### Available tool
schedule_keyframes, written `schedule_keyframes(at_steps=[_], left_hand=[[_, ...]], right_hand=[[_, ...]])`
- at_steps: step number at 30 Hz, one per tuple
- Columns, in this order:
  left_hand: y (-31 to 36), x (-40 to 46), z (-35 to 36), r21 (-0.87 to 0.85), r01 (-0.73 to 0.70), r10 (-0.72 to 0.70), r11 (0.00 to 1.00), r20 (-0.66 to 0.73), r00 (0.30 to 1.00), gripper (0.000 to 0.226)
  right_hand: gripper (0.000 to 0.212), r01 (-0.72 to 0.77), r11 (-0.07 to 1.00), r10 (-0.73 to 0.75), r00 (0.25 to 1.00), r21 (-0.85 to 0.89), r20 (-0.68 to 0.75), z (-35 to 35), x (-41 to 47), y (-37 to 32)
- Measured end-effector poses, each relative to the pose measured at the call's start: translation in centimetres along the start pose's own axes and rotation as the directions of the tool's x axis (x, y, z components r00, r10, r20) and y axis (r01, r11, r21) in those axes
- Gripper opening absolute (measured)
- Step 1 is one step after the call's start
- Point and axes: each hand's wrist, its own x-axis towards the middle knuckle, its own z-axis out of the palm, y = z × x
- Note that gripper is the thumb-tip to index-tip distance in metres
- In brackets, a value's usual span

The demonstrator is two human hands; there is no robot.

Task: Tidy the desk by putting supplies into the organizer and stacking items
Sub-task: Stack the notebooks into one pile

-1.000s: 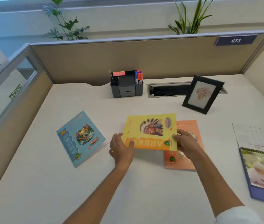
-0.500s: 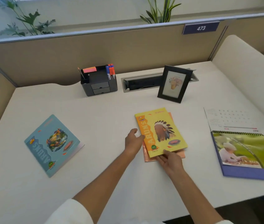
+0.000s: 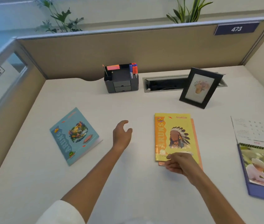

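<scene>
A yellow notebook [image 3: 174,136] lies flat on top of an orange notebook [image 3: 196,143], whose edge shows at the right and bottom. My right hand [image 3: 180,164] rests at the near edge of this stack, fingers touching the notebooks. My left hand [image 3: 122,135] hovers open over the desk between the stack and a blue notebook [image 3: 74,135] lying to the left. A dark grey organizer [image 3: 121,80] with markers and pink sticky notes stands at the back by the partition.
A black picture frame [image 3: 199,87] leans in front of a cable slot [image 3: 163,83]. A spiral desk calendar [image 3: 262,159] lies at the right edge. Beige partitions [image 3: 128,50] close the desk at the back and left.
The yellow notebook has been laid down square on the orange one. My left hand has let go and moved left, away from the stack. My right hand stays at the stack's near edge.
</scene>
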Motion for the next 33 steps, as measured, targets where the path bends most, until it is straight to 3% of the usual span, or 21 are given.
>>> schedule_keyframes(at_steps=[5,10,14,17,25,33], left_hand=[[-3.0,2.2,-6.7,0.08,-0.038,0.063,0.996,-0.337,0.939,0.036],[-8.1,4.4,-12.2,0.007,0.203,-0.163,0.979,-0.572,0.804,0.025],[-11.5,4.8,-14.4,0.04,0.498,-0.39,0.866,-0.569,0.724,0.054],[-12.5,4.7,-15.0,0.006,0.596,-0.501,0.803,-0.534,0.681,0.072],[-13.4,5.9,-16.1,-0.013,0.611,-0.53,0.791,-0.514,0.675,0.072],[-13.7,6.3,-16.9,-0.079,0.635,-0.584,0.769,-0.491,0.646,0.082]], right_hand=[[0.015,0.177,0.97,-0.158,0.98,-0.167,0.121,6.0,3.1,-3.0],[0.012,0.366,0.864,-0.292,0.924,-0.346,0.248,13.7,5.6,-5.7],[0.022,0.46,0.744,-0.349,0.886,-0.484,0.306,19.3,7.2,-6.7],[0.04,0.485,0.637,-0.343,0.874,-0.599,0.343,23.0,8.2,-6.7],[0.056,0.465,0.539,-0.28,0.885,-0.702,0.371,27.6,10.4,-4.9],[0.037,0.48,0.498,-0.339,0.874,-0.722,0.348,29.2,11.1,-4.1]])
